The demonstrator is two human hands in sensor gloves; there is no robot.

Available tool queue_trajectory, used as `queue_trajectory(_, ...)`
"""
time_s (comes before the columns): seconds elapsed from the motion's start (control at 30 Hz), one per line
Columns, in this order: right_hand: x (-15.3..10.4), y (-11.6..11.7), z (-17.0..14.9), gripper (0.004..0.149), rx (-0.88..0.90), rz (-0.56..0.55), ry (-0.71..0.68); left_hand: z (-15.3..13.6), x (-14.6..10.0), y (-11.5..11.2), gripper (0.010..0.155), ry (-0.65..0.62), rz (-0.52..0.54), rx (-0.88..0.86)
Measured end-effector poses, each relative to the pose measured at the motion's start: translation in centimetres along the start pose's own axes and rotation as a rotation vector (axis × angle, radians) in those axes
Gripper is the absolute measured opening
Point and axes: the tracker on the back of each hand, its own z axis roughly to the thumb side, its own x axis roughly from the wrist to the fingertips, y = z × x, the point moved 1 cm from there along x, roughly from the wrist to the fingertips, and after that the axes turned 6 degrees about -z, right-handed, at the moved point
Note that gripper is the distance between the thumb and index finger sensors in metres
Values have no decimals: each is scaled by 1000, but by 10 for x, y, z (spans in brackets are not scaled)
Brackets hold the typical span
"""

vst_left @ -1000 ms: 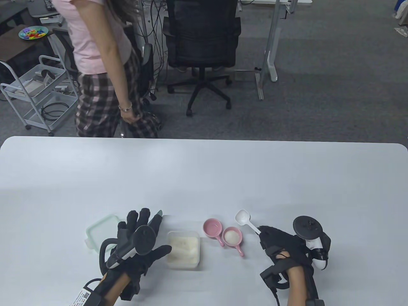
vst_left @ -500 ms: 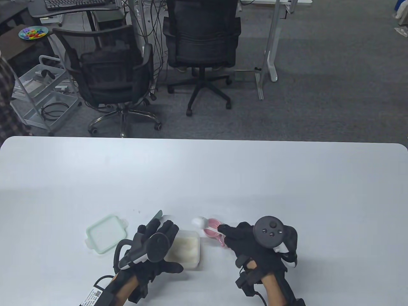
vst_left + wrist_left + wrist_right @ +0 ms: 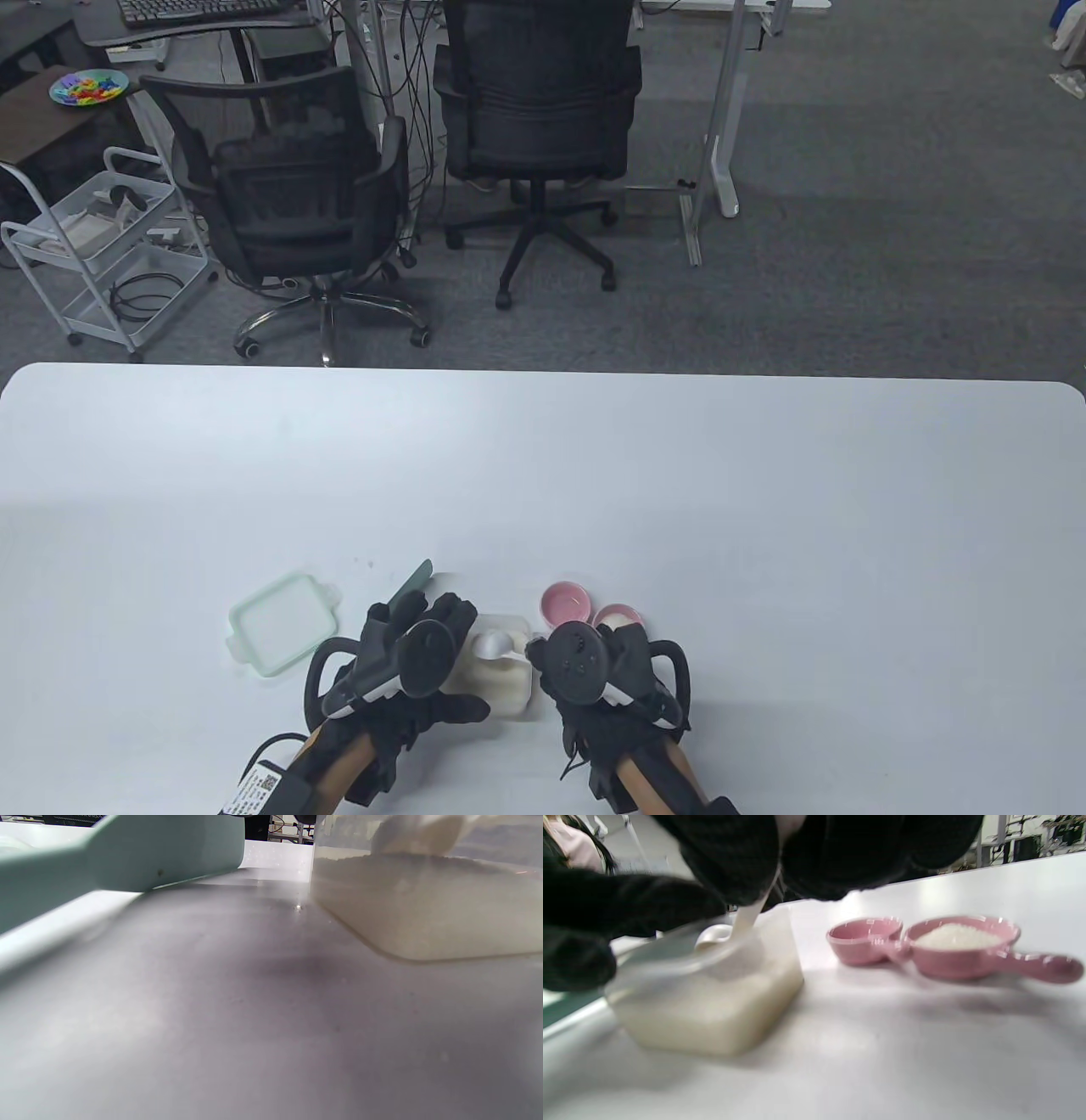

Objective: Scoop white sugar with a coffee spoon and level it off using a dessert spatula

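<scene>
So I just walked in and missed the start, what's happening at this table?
A person in sensor gloves is scooping sugar. The right hand holds a white spoon with its bowl over the clear sugar tub. The left hand holds a green spatula, its blade pointing away, beside the tub. Two pink cups sit to the right; one has sugar in it, the other looks empty. The tub's green lid lies off to the left.

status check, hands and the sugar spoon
Right hand holds white spoon over sugar tub. Left hand grips green spatula. Nothing in the way.
</scene>
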Motion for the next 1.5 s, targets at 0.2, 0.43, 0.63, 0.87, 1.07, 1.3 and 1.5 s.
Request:
queue_trajectory(0.2,1,3,0,47,106,57,-29,1,0,0,110,2,-7,4)
queue_trajectory(0.43,3,0,-13,48,249,100,0,1,0,-1,109,1,-9,5)
queue_trajectory(0.63,3,-9,-41,48,463,123,70,1,1,-1,109,2,-11,6)
queue_trajectory(0.87,3,-12,-68,49,637,147,122,1,1,-2,109,3,-11,6)
queue_trajectory(1.07,4,-11,-73,49,674,160,129,1,1,-3,109,0,-6,8)
queue_trajectory(1.3,2,-15,-73,49,705,149,116,-22,-13,23,90,93,70,-133)
queue_trajectory(1.5,1,-16,-75,49,709,137,124,-50,-21,30,79,484,26,-2)
